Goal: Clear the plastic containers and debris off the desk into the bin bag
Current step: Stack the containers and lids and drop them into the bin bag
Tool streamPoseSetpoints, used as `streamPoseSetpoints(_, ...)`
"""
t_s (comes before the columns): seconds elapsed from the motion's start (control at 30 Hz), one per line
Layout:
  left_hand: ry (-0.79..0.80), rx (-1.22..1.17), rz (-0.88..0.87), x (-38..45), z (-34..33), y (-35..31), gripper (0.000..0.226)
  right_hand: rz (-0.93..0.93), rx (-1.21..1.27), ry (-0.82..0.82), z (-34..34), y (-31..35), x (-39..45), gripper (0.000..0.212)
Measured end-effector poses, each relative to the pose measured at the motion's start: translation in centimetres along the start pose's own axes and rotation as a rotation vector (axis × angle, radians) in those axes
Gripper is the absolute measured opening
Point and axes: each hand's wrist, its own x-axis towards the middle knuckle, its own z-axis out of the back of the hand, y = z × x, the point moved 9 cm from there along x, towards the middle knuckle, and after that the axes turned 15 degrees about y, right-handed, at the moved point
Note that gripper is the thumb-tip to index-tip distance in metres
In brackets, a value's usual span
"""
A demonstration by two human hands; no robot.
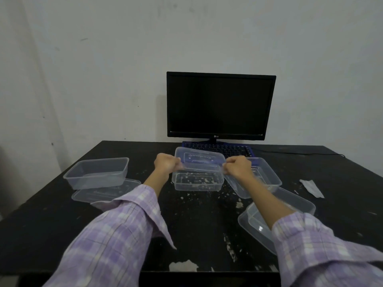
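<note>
Pinching a clear lid (200,160) at its short ends, left hand (167,165) and right hand (238,168) apart, long axis running between them, far edge tilted up; just below, a crumb-strewn container (198,181) on the desk (199,214).

head cam — looks forward-down | close over desk (62,235)

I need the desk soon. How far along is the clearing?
Barely started: nothing looks cleared, and no bin bag is in view. In hand: the left hand and right hand grip a clear lid over the middle container. Left: the left container, two right containers, crumbs and a paper scrap.
</note>
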Motion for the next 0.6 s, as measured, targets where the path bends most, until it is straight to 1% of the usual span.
streamPoseSetpoints(0.07,-0.06,0.176,0.014,-0.3,0.3,0.4,0.021,-0.012,-0.074,-0.001,-0.6,-0.4,-0.3,0.015)
streamPoseSetpoints(0.13,-0.068,0.246,0.026,-0.5,0.3,0.9,0.016,-0.027,-0.125,0.01,-1.3,-0.8,-0.3,0.016)
streamPoseSetpoints(0.2,-0.055,0.279,0.054,-0.5,0.1,1.6,0.011,-0.046,-0.166,0.025,-1.9,-1.4,-0.2,0.018)
streamPoseSetpoints(0.37,-0.031,0.321,0.068,0.0,0.3,2.9,0.011,-0.032,-0.195,0.029,-2.8,-1.5,-0.1,0.027)
streamPoseSetpoints(0.5,0.028,0.366,0.011,0.4,-0.1,3.4,0.01,-0.033,-0.161,0.042,-3.2,-1.8,0.3,0.018)
streamPoseSetpoints(0.6,0.05,0.408,0.005,0.7,-0.2,3.1,0.008,-0.05,-0.156,0.047,-3.3,-2.2,0.6,0.024)
